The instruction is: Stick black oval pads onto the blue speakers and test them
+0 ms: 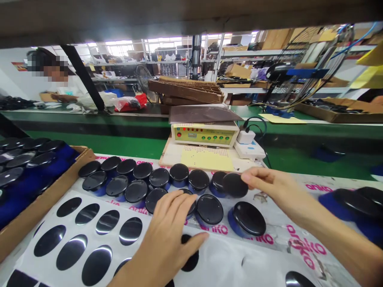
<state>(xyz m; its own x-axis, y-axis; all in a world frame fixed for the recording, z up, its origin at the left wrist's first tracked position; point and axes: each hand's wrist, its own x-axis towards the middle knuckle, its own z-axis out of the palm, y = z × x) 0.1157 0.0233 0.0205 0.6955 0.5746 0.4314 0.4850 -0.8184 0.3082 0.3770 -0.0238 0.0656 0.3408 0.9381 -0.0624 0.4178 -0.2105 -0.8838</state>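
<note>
Blue round housings with black tops stand in two rows, among them one housing (210,210) right of my left hand. My right hand (263,181) pinches the edge of a flat black round sticker (235,185), which partly covers a housing in the back row; whether it touches that top I cannot tell. My left hand (170,235) is open, fingers stretched forward over the front-row housings and thumb out to the right. Beneath it lies a white backing sheet (227,259) with black round stickers, such as the sticker (97,265) at the left. My left hand hides some of them.
A cardboard box (44,203) with more blue housings stands at the left. Several housings (356,203) sit at the right edge. Behind the rows are a control box (205,135) with buttons and a white power adapter (247,137). A person (64,79) is at the far left.
</note>
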